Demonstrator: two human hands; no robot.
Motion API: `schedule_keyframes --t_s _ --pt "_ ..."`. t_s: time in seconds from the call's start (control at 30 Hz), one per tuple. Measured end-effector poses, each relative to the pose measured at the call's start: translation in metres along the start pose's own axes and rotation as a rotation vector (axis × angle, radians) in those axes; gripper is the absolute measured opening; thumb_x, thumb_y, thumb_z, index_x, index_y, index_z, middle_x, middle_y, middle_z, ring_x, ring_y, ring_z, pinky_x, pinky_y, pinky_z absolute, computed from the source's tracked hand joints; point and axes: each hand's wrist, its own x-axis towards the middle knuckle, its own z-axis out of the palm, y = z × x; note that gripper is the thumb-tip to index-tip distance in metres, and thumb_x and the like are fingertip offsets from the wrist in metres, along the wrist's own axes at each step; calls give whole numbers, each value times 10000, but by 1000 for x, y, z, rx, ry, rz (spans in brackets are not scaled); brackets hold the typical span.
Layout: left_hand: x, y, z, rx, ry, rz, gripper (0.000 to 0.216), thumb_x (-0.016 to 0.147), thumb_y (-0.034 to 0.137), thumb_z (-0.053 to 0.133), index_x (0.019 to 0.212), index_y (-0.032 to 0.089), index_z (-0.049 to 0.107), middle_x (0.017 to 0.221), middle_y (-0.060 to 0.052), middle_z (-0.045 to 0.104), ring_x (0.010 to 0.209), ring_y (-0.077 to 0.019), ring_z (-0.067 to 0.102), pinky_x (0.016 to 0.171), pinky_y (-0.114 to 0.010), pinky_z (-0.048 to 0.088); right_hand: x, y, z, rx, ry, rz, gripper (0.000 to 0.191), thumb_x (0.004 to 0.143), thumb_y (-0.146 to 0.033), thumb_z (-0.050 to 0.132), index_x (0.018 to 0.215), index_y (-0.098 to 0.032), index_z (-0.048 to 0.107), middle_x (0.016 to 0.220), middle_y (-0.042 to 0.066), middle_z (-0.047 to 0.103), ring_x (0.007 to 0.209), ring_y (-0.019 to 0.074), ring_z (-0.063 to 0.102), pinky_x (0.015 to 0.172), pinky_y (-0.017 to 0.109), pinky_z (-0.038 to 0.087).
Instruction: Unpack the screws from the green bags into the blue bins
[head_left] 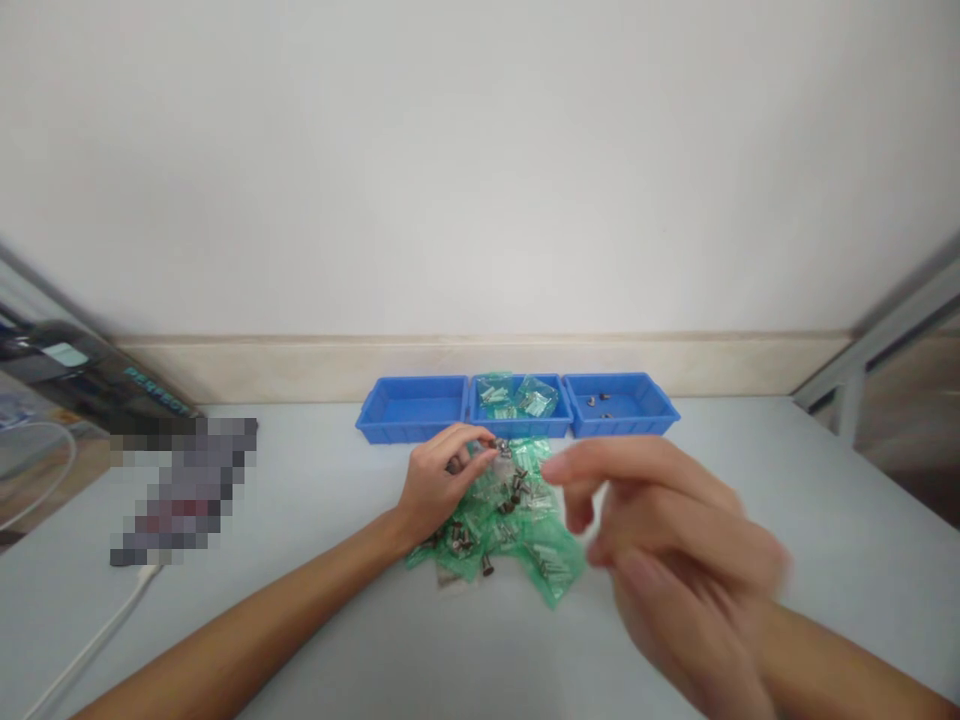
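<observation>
My left hand [439, 480] rests on a heap of small green plastic bags [517, 525] mixed with several small metal nuts. Its fingers are pinched on a small metal part [501, 446] at the heap's far edge. My right hand [667, 540] hovers raised to the right of the heap, close to the camera and smeared by motion. Its fingers look loosely curled and I see nothing in them. Behind the heap stand three blue trays: the left tray [409, 412] looks bare, the middle tray [480, 420] holds green bags, and the right tray [637, 412] holds a few metal parts.
The pale table [750, 480] runs back to a white wall. A pixelated dark object [184, 490] with a white cable [97, 640] lies at the left, next to a dark device [90, 375]. A metal frame [877, 350] stands at the right.
</observation>
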Motion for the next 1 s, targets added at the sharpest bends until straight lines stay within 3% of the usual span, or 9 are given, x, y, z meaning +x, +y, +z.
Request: schedule_keyframes --t_s 0.1,0.2,0.3,0.47,0.67,1.0 --pt "0 2 -1 -8 15 6 75 848 212 634 887 160 671 676 27 651 472 -67 492 508 -168 428 -3 41 21 62 86 51 244 869 -138 486 645 -204 559 798 48 662 769 186 633 683 333 500" --pt "-1 3 -1 -8 17 3 73 831 174 627 887 158 670 624 43 628 453 -61 484 497 -156 420 -18 81 40 30 71 188 223 869 -145 525 660 -185 590 730 43 637 718 172 608 669 310 469" --pt "-1 3 0 -17 6 -2 87 827 161 611 892 160 669 607 47 620 449 -58 481 497 -150 419 -29 101 48 23 50 308 250 885 -178 526 642 -180 586 701 37 614 663 155 575 600 274 432" --pt "-1 2 0 -30 1 -19 97 827 163 587 887 165 664 660 32 644 459 -56 490 490 -150 418 -31 103 48 42 37 415 267 895 -219 524 637 -184 583 704 30 596 659 151 555 572 260 399" --pt "-2 2 0 3 19 -34 118 831 176 582 903 177 675 536 65 580 422 -60 477 480 -153 412 -30 102 48 38 -10 396 263 894 -220 524 638 -187 573 702 24 597 642 145 550 575 254 405" --pt "1 4 -1 5 26 -5 80 860 216 599 884 166 658 750 16 672 486 -59 501 532 -168 442 -30 100 48 -2 -42 363 241 894 -243 506 681 -184 603 714 30 610 665 155 562 608 270 427"
